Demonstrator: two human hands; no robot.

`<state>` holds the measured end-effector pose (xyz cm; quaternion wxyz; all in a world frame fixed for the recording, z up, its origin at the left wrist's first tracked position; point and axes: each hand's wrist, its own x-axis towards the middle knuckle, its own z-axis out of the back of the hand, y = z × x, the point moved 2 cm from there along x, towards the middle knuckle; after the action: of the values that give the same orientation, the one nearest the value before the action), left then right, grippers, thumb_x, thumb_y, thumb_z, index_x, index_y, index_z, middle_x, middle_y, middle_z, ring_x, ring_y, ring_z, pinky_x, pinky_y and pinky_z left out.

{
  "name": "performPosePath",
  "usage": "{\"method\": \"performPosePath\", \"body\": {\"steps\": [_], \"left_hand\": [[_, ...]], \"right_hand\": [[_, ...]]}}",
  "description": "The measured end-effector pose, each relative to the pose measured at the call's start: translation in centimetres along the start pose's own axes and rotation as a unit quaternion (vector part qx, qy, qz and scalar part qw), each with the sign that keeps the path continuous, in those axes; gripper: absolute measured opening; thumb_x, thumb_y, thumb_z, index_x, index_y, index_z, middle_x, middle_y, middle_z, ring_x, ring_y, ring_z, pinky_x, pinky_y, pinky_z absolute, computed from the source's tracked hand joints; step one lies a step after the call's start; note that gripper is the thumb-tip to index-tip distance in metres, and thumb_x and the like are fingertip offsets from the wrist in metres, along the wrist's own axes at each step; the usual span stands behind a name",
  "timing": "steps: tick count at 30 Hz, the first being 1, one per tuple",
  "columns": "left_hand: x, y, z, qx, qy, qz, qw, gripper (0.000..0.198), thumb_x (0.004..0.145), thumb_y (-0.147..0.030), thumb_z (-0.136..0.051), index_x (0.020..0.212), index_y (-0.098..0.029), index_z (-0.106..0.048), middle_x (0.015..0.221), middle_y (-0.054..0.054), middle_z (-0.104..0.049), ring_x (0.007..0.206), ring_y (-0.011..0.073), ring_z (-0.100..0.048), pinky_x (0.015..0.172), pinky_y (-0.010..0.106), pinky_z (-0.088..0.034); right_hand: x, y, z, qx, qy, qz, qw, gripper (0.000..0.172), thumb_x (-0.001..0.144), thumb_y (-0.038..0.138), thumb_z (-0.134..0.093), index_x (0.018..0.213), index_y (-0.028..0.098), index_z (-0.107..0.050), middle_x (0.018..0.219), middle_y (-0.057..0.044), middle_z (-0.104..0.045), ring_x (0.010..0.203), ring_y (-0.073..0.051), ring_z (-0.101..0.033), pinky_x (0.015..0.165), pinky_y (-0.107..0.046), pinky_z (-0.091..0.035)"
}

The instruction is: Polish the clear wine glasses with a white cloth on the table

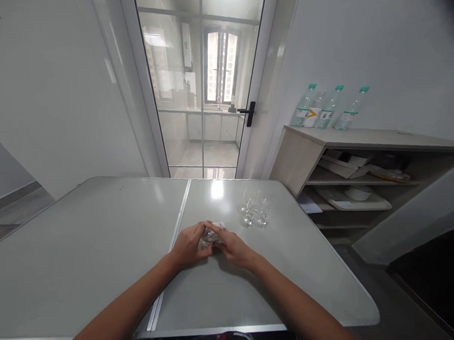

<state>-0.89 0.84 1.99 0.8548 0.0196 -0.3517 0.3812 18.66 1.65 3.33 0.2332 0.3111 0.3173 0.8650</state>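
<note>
Near the middle of the grey table, my left hand [193,244] and my right hand [231,245] curl round a small clear and whitish object [212,235]. Fingertips of both hands meet at its far side, and the thumbs come close together at its near side. The fingers partly cover the object, so its exact kind cannot be made out. To the right of my right hand, several clear glass-like pieces [256,210] stand in a cluster on the table.
The table [113,257] has a metal seam running through it. Beyond its far edge is a glass door [200,90] with a black handle. At the right, a shelf unit [362,137] carries several bottles [328,109], with trays inside.
</note>
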Motion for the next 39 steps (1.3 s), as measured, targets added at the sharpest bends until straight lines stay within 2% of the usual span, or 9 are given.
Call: {"method": "performPosePath", "body": {"steps": [8, 13, 16, 18, 23, 28, 31, 34, 39], "left_hand": [[1.1, -1.2, 0.6, -0.012, -0.01, 0.051, 0.999, 0.062, 0.088, -0.029, -0.062, 0.146, -0.022, -0.039, 0.116, 0.01, -0.072, 0.094, 0.0243, -0.074, 0.076, 0.033, -0.058], [1.2, -1.4, 0.8, 0.055, -0.014, 0.037, 0.998, 0.047, 0.089, -0.026, -0.059, 0.136, -0.024, -0.053, 0.131, 0.012, -0.067, 0.098, 0.0251, -0.073, 0.08, 0.034, -0.057], [0.9, -1.1, 1.0, 0.056, -0.021, 0.054, 0.997, 0.038, 0.088, -0.024, -0.059, 0.126, -0.025, -0.061, 0.123, 0.009, -0.071, 0.077, 0.0181, -0.072, 0.067, 0.029, -0.054], [0.8, -0.9, 1.1, 0.02, -0.026, 0.073, 0.997, 0.036, 0.087, -0.023, -0.059, 0.122, -0.024, -0.064, 0.12, 0.007, -0.072, 0.062, 0.0124, -0.066, 0.061, 0.027, -0.051], [0.9, -0.2, 1.7, -0.131, -0.039, 0.16, 0.978, 0.022, 0.09, -0.024, -0.056, 0.105, -0.021, -0.071, 0.091, 0.002, -0.076, 0.05, 0.0084, -0.056, 0.056, 0.023, -0.048], [1.2, 0.2, 1.8, -0.234, 0.001, 0.238, 0.943, 0.025, 0.094, -0.035, -0.056, 0.091, -0.018, -0.074, 0.058, -0.003, -0.064, 0.042, 0.0096, -0.053, 0.046, 0.022, -0.041], [0.9, 0.2, 1.5, -0.246, -0.007, 0.246, 0.938, 0.028, 0.096, -0.038, -0.054, 0.095, -0.017, -0.074, 0.059, -0.002, -0.065, 0.041, 0.0102, -0.056, 0.047, 0.022, -0.043], [0.6, -0.1, 0.9, -0.174, -0.024, 0.201, 0.964, 0.026, 0.095, -0.034, -0.056, 0.106, -0.018, -0.073, 0.07, 0.001, -0.072, 0.049, 0.0115, -0.061, 0.054, 0.023, -0.048], [0.6, -0.8, 0.4, -0.037, -0.033, 0.137, 0.989, 0.035, 0.091, -0.027, -0.06, 0.124, -0.022, -0.07, 0.085, 0.003, -0.076, 0.062, 0.0121, -0.064, 0.065, 0.024, -0.051]], "right_hand": [[0.4, 0.6, 0.2, 0.132, -0.165, -0.066, 0.975, 0.043, 0.091, 0.018, -0.056, 0.133, 0.027, -0.059, 0.126, -0.006, -0.066, 0.113, -0.024, -0.061, 0.101, -0.037, -0.047], [0.3, -0.1, 0.1, 0.271, -0.274, -0.168, 0.907, 0.057, 0.088, 0.033, -0.066, 0.141, 0.028, -0.046, 0.089, 0.0, -0.063, 0.073, -0.017, -0.057, 0.07, -0.027, -0.05], [0.2, -0.2, 0.0, 0.353, -0.232, -0.188, 0.887, 0.068, 0.087, 0.042, -0.069, 0.147, 0.028, -0.04, 0.075, 0.005, -0.056, 0.06, -0.013, -0.048, 0.059, -0.023, -0.044], [0.1, -0.2, 0.2, 0.34, -0.187, -0.179, 0.904, 0.069, 0.088, 0.044, -0.069, 0.149, 0.027, -0.039, 0.076, 0.004, -0.057, 0.061, -0.013, -0.049, 0.06, -0.024, -0.045], [-0.2, 0.0, 1.1, 0.102, -0.051, -0.076, 0.991, 0.071, 0.09, 0.02, -0.061, 0.156, 0.031, -0.036, 0.115, -0.006, -0.067, 0.089, -0.019, -0.061, 0.086, -0.034, -0.05], [-0.4, 0.0, 1.3, -0.058, 0.041, 0.012, 0.997, 0.074, 0.085, 0.004, -0.053, 0.152, 0.035, -0.045, 0.129, -0.009, -0.066, 0.111, -0.025, -0.06, 0.1, -0.042, -0.045], [-0.4, 0.0, 1.5, 0.014, -0.008, -0.023, 1.0, 0.06, 0.089, 0.009, -0.054, 0.143, 0.034, -0.055, 0.12, -0.005, -0.069, 0.1, -0.021, -0.063, 0.093, -0.035, -0.048], [-0.1, -0.2, 1.4, 0.141, -0.107, -0.088, 0.98, 0.043, 0.088, 0.018, -0.062, 0.131, 0.029, -0.063, 0.102, -0.001, -0.068, 0.081, -0.016, -0.06, 0.077, -0.027, -0.049], [0.1, -1.6, 0.1, 0.382, -0.25, -0.195, 0.868, 0.054, 0.076, 0.025, -0.077, 0.126, 0.023, -0.057, 0.071, 0.006, -0.059, 0.057, -0.011, -0.052, 0.054, -0.021, -0.043]]}}
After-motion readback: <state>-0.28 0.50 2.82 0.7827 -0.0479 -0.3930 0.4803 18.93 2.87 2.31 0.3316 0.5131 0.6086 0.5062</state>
